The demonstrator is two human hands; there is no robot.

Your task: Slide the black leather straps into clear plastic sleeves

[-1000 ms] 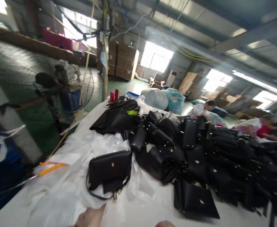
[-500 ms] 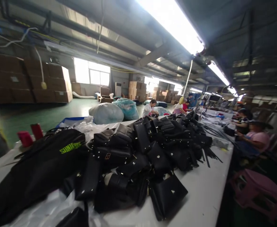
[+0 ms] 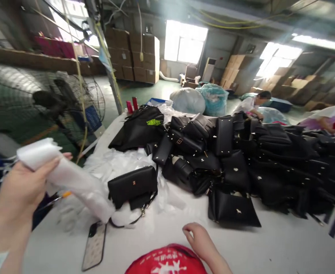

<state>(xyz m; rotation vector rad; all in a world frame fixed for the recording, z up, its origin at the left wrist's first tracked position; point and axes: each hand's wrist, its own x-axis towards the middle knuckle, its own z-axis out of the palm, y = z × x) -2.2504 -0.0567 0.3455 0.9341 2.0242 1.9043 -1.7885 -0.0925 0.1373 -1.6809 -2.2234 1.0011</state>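
My left hand is closed around a bundle of thin white wrapping sheets; the bundle slants down to the right toward the table. My right hand is low over the front of the table, its fingers curled in and nothing visible in them. Between the hands, a small black handbag with a strap lies on crumpled white wrapping. Below the bundle's lower end rests a phone in a patterned case. Near the right hand is another black bag with a small metal emblem.
Heaped black bags cover the table's far side and right. A black bag with green lettering lies behind the wrapping. A red cap or cloth shows at the bottom edge. A large fan stands left; co-workers sit beyond the table.
My view has swung left and downward. Both my hands are now in view, the left one with the white sheets; neither was visible before. The phone and red cap or cloth also show now.
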